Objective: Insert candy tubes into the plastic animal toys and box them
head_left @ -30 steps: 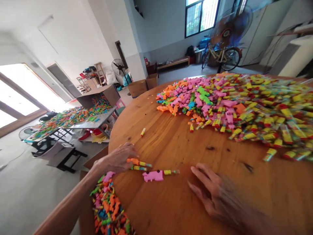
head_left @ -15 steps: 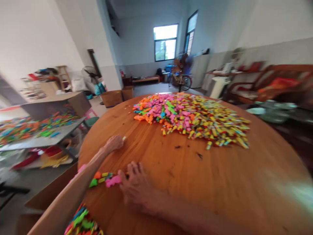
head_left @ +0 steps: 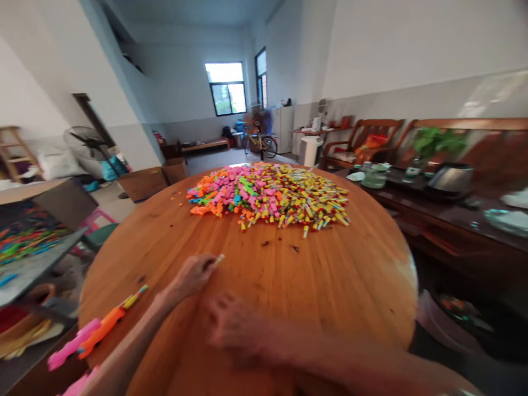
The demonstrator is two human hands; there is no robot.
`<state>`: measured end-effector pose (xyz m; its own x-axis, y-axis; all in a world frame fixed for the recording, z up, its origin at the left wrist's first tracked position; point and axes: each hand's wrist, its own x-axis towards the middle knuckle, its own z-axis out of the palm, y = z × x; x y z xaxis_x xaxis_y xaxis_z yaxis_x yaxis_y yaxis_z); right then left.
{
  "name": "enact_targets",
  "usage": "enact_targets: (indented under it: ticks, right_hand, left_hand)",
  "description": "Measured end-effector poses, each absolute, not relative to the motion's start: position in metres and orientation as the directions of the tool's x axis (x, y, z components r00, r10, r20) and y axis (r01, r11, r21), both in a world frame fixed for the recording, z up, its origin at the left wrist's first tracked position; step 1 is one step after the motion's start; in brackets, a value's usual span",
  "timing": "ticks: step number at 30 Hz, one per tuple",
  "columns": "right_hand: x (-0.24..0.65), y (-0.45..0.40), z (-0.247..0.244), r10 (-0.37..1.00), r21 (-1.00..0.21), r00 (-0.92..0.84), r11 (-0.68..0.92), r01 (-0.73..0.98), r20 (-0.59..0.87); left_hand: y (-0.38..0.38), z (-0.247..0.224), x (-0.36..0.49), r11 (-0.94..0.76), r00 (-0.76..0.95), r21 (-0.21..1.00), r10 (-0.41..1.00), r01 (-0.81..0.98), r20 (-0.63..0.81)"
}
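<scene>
My left hand (head_left: 198, 273) is closed over the wooden table, pinching a small pale tube (head_left: 220, 258) that sticks out past its fingertips. Just nearer to me, my right hand (head_left: 235, 327) is low over the tabletop. Motion smears its fingers, and whether anything is in them does not show. At the left table edge, beyond my left forearm, lie an orange plastic toy piece (head_left: 103, 330) with a yellow tube (head_left: 135, 296) at its far end and a pink toy piece (head_left: 74, 344). Another pink piece (head_left: 80, 382) is partly hidden by my forearm.
A heap of small yellow tubes (head_left: 305, 198) and pink, orange and green toy pieces (head_left: 231, 190) covers the far part of the round table (head_left: 330, 286). Left is a grey table (head_left: 66, 247) with colourful pieces. A dark sideboard (head_left: 457, 220) with a kettle (head_left: 449, 179) stands right.
The view has turned to the right. My right hand has left the pink piece it was touching and is blurred by motion. My left hand still holds the small tube.
</scene>
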<state>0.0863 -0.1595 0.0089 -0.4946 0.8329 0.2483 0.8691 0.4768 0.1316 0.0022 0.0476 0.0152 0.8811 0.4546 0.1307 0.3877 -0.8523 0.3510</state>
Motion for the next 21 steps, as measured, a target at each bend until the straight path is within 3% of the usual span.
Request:
enact_targets:
  ticks: [1,3,5,7,13,16,19,21]
  right_hand:
    - [0.113,-0.167,0.009,0.904,0.105,-0.35,0.334,0.937,0.245]
    - [0.157,-0.174,0.004,0.94,0.038,-0.224,0.222,0.974,0.256]
    - [0.186,-0.171,-0.005,0.928,-0.084,0.002,0.032,0.996,0.372]
    - [0.204,-0.166,-0.014,0.883,-0.168,0.104,-0.029,0.985,0.458]
    - [0.218,-0.153,-0.026,0.847,-0.133,0.01,0.072,0.989,0.531]
    - [0.222,-0.144,-0.037,0.811,-0.007,-0.112,0.143,0.99,0.575]
    - [0.23,-0.128,-0.059,0.667,0.162,-0.277,0.231,0.959,0.691]
    - [0.235,-0.118,-0.072,0.627,0.144,-0.253,0.22,0.965,0.737]
  left_hand:
    - [0.037,0.011,0.01,-0.865,0.893,0.344,0.43,0.365,0.134]
    - [0.024,0.003,0.031,-0.874,0.897,0.335,0.417,0.351,0.148]
    - [0.02,-0.002,0.056,-0.875,0.891,0.333,0.423,0.353,0.167]
    - [0.029,-0.001,0.08,-0.868,0.868,0.333,0.45,0.369,0.21]
    - [0.131,0.031,0.122,-0.729,0.607,0.338,0.684,0.595,0.405]
    - [0.199,0.047,0.129,-0.616,0.469,0.383,0.781,0.688,0.413]
    - [0.257,0.057,0.142,-0.565,0.41,0.421,0.817,0.71,0.406]
    - [0.288,0.061,0.156,-0.546,0.387,0.444,0.83,0.711,0.401]
